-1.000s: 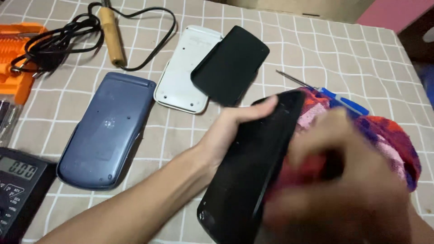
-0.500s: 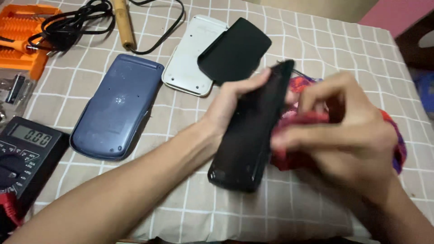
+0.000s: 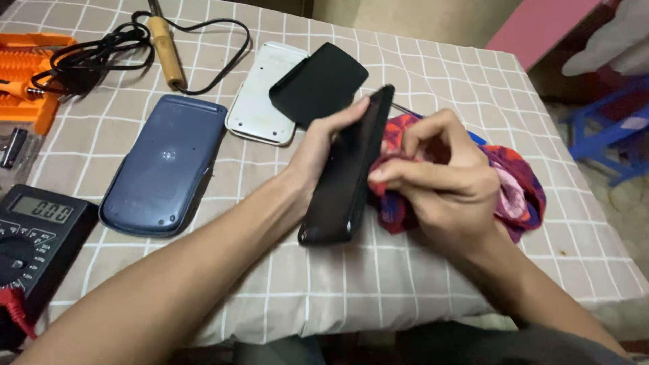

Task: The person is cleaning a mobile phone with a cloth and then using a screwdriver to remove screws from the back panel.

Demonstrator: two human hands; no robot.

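My left hand (image 3: 324, 145) grips a long black calculator case (image 3: 345, 182), tilted on its edge above the checked tablecloth (image 3: 433, 74). My right hand (image 3: 439, 179) pinches a red and purple patterned cloth (image 3: 517, 192) and presses it against the case's right side. A blue calculator (image 3: 162, 165) lies face down to the left. Behind my hands a white calculator (image 3: 260, 101) lies under a separate black cover (image 3: 318, 81).
A black multimeter (image 3: 34, 230) sits at the left edge. An orange tool box (image 3: 27, 74), a black cable (image 3: 88, 61) and a wooden-handled soldering iron (image 3: 164, 51) lie at the back left. A blue-handled screwdriver (image 3: 476, 138) peeks from behind my right hand. A blue stool (image 3: 608, 128) stands beyond the table.
The view has shifted so the table sits lower. My left hand has turned the black case more on edge, and my right hand with the cloth has moved up along it.
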